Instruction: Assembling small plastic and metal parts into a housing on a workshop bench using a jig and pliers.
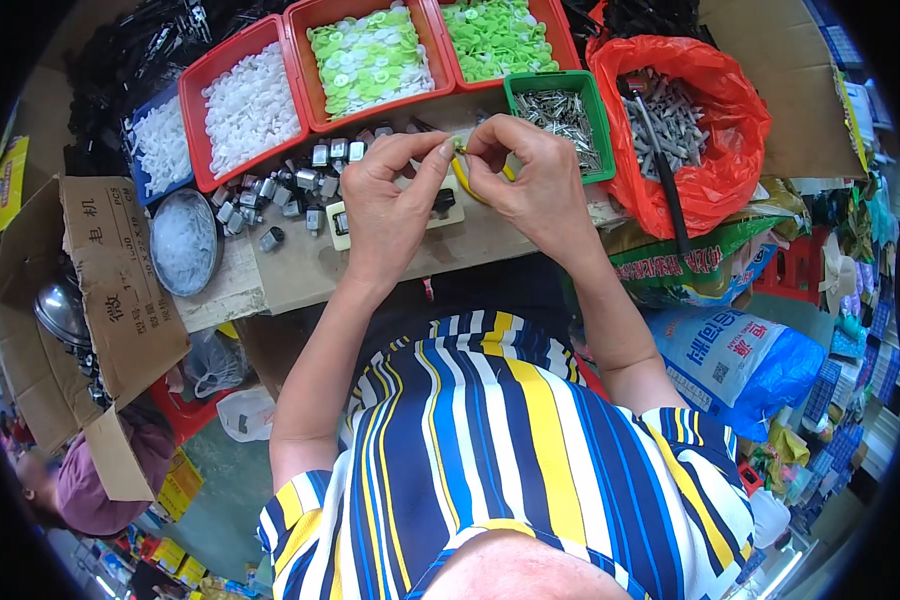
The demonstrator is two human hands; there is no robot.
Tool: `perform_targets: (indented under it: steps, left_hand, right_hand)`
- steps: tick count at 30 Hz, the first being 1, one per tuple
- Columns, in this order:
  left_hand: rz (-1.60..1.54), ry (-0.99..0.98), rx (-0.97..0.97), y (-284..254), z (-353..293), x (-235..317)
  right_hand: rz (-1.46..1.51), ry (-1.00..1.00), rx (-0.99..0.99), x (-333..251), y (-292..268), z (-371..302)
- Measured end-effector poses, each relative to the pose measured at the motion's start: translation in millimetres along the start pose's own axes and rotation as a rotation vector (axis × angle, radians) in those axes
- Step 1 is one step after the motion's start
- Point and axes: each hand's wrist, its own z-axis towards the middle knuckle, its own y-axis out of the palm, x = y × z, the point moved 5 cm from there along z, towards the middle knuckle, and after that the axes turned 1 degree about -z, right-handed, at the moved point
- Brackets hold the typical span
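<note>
My left hand [392, 195] and my right hand [535, 172] meet above the near edge of the bench, thumb and forefinger pinched on each. Between their fingertips shows a small green piece [459, 146], too tiny to make out its shape. Under the hands lies a cream-coloured block [450, 217] with dark parts set in it. A yellow-handled tool [462, 178], perhaps pliers, is partly covered by my right hand. Left of my left hand, several small silver motors [320, 155] lie loose on the bench.
Red bins hold white pieces [245, 107], green and white discs [370, 55] and green pieces [495, 40]. A green bin [597, 110] of metal shafts stands right, beside a red bag [740, 140] of grey parts with a black-handled tool. A round dish [186, 243] sits left, near a cardboard box [120, 290].
</note>
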Motion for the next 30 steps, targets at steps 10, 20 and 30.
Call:
perform_targets:
  steps: [10, 20, 30]
  left_hand:
    - [0.490, 0.543, -0.009, -5, -12, 34]
    - [-0.152, -0.312, -0.216, -21, -14, -6]
    - [-0.575, -0.490, 0.060, -18, -36, -18]
  right_hand:
    - [0.121, 0.096, -0.083, 4, 12, 3]
    - [0.195, 0.076, -0.290, 3, 8, 6]
    - [0.024, -0.230, 0.019, -14, 21, -8]
